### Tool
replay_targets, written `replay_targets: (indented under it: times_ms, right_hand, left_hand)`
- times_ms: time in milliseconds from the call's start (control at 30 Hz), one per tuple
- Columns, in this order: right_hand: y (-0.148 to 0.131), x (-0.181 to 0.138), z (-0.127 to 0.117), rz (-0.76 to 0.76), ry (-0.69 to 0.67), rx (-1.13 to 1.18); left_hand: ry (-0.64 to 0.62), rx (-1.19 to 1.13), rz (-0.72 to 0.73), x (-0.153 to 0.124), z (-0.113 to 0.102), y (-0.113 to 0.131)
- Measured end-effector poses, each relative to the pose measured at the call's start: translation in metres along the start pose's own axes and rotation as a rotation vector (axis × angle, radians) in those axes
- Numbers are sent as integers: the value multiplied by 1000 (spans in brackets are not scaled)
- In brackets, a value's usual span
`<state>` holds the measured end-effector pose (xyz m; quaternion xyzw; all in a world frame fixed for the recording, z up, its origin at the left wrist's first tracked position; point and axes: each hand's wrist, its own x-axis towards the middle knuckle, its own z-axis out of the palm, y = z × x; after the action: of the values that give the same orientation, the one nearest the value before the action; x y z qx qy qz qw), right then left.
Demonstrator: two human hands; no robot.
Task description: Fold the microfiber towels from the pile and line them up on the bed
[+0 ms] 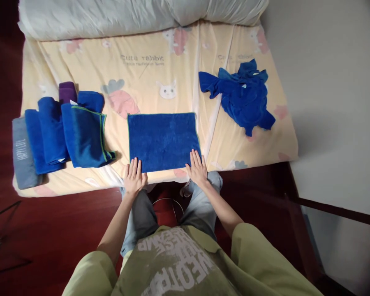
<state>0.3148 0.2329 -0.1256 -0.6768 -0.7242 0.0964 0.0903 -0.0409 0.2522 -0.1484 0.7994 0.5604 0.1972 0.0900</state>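
Note:
A blue towel [164, 142] with a green edge lies spread flat as a rectangle in front of me. On its near left corner rests my left hand [135, 176], fingers stretched out. My right hand [197, 167] lies flat over the near right corner, its fingers also extended. Left of the towel, several folded blue towels [51, 131] lie close together, the rightmost with a green border. A grey folded towel [26, 154] and a purple one [68, 92] are among them. To the right sits a crumpled heap of blue towels [245, 98].
The towels lie on a bed with a cream rabbit-print sheet [185, 82]. A rolled whitish quilt [135, 16] runs along the far side. A pale wall [333, 102] stands at the right, and a dark thin-legged stand [0, 238] is on the floor at lower left.

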Motion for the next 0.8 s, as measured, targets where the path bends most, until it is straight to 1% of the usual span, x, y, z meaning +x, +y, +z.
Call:
replay_targets:
  times_ms: [133, 267, 400, 500, 567, 633, 700, 800]
  right_hand:
    - [-3, 3, 6, -4, -15, -20]
    - [-2, 4, 5, -18, -22, -25]
    - [1, 7, -9, -74, -73, -9]
    - [9, 7, -21, -151, -93, 18]
    - [15, 5, -26, -171, -52, 32]
    - [21, 1, -25, -157, 16, 36]
    - [24, -3, -22, -159, 70, 31]
    - [22, -3, -15, -183, 113, 16]
  left_hand:
    - [1, -3, -14, 1, 6, 0]
    - [-5, -5, -4, 2, 0, 2]
    - [-21, 21, 26, 3, -15, 1]
    - [-89, 63, 59, 6, -24, -6]
    - [-136, 104, 89, 9, -29, -12]
    - [-172, 131, 121, 14, -32, -16]
    - [-209, 133, 148, 19, -32, -18]
    - [-235, 140, 148, 28, -29, -18]
